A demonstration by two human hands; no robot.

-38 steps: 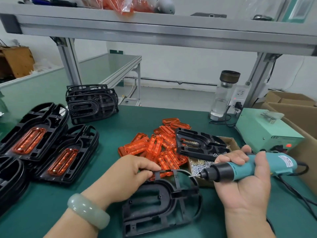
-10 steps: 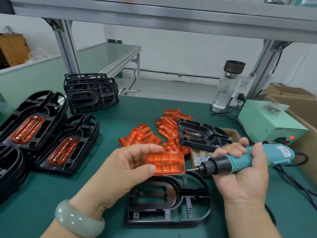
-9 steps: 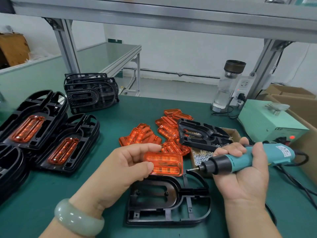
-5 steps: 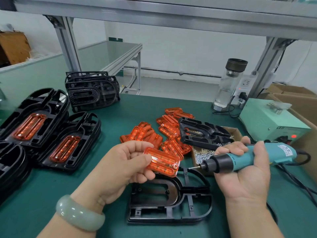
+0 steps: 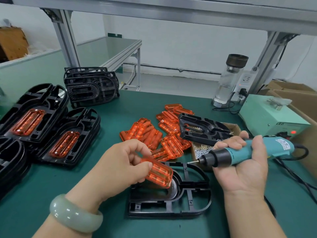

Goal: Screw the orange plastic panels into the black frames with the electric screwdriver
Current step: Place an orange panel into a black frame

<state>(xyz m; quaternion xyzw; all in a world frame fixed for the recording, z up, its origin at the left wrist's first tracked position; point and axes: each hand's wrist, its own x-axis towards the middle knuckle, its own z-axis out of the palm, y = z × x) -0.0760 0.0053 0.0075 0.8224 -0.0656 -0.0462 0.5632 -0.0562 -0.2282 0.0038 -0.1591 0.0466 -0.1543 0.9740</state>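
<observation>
Grip: left hand (image 5: 120, 167) 1 orange panel (image 5: 160, 175) | right hand (image 5: 243, 174) 1 screwdriver (image 5: 240, 154)

Single head-worn wide-angle view, facing forward and down over the green worktable (image 5: 51, 194). Close range: the left hand (image 5: 120, 165) and right hand (image 5: 243, 172) fill the lower frame. The shelf beam (image 5: 171, 12) spans the top edge.

Left hand (image 5: 120, 165), fingers pinched on an orange panel (image 5: 159, 174); right hand (image 5: 245, 174) palm-up beside it, curled round the screwdriver (image 5: 237, 155).

Bright, even light falls from above; shadows are soft; the wide lens bends the edges, which are slightly blurred.
</observation>
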